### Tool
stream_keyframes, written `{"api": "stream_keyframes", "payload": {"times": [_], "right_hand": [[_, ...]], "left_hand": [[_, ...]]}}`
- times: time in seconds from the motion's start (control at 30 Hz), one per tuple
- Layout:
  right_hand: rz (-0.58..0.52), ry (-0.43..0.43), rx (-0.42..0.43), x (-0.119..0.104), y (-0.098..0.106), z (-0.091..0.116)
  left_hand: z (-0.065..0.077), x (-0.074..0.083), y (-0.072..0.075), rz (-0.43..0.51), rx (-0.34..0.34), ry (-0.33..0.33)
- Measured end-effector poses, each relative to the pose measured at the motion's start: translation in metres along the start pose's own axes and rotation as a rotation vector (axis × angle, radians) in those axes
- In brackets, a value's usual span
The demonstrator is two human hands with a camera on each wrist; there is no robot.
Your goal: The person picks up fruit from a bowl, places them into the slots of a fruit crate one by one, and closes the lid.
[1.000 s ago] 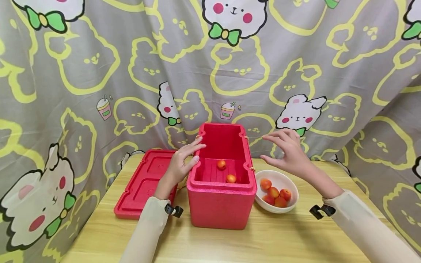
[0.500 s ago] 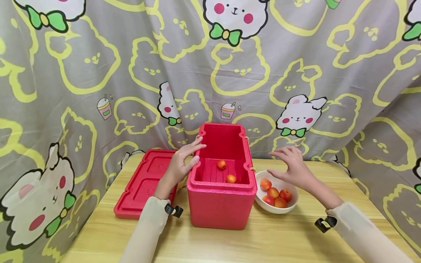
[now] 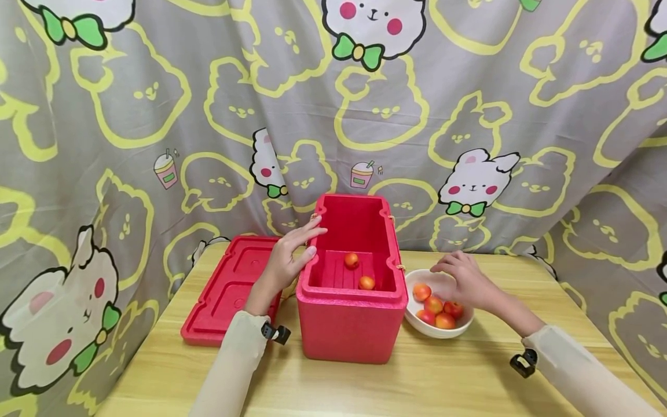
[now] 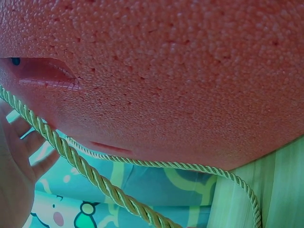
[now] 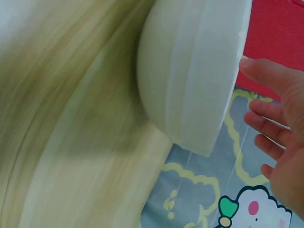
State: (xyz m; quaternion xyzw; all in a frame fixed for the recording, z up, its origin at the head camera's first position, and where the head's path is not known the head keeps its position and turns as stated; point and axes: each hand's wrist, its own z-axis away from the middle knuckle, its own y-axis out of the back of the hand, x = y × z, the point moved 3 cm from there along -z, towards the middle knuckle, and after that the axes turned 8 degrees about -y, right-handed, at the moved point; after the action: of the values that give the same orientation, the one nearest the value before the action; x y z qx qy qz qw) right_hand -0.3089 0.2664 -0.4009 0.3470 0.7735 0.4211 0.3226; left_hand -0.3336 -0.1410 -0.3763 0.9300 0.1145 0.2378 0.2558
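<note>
My left hand (image 3: 283,260) rests on the left rim of an open red foam box (image 3: 351,333), fingers extended over its edge. Inside the box lie two round orange-red fruits, one (image 3: 351,260) farther back and one (image 3: 367,282) nearer the front. A white bowl (image 3: 424,328) to the right of the box holds several similar fruits (image 3: 444,321). My right hand (image 3: 464,281) hovers over the bowl's back right side, fingers loosely bent, partly covering the fruits. In the right wrist view, the thumb is close to the bowl's rim and nothing shows between thumb and fingers.
The red lid (image 3: 221,307) lies on the wooden table (image 3: 443,382), left of the box. Twisted gold cord (image 4: 90,173) hangs along the box's side in the left wrist view. A grey cartoon-patterned curtain (image 3: 292,104) stands behind the table.
My right hand has moved right and lowered from beside the box to over the bowl, its thumb and fingers coming closer together. The left hand has stayed on the rim.
</note>
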Motion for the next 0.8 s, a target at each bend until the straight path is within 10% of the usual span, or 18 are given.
{"api": "stream_keyframes", "payload": {"times": [0.27, 0.8], "right_hand": [[0.096, -0.036, -0.166, 0.004, -0.013, 0.004], [0.214, 0.086, -0.127, 0.011, -0.031, 0.002]], "left_hand": [[0.0, 0.0, 0.0, 0.001, 0.005, 0.0], [-0.001, 0.002, 0.001, 0.007, 0.005, 0.002]]}}
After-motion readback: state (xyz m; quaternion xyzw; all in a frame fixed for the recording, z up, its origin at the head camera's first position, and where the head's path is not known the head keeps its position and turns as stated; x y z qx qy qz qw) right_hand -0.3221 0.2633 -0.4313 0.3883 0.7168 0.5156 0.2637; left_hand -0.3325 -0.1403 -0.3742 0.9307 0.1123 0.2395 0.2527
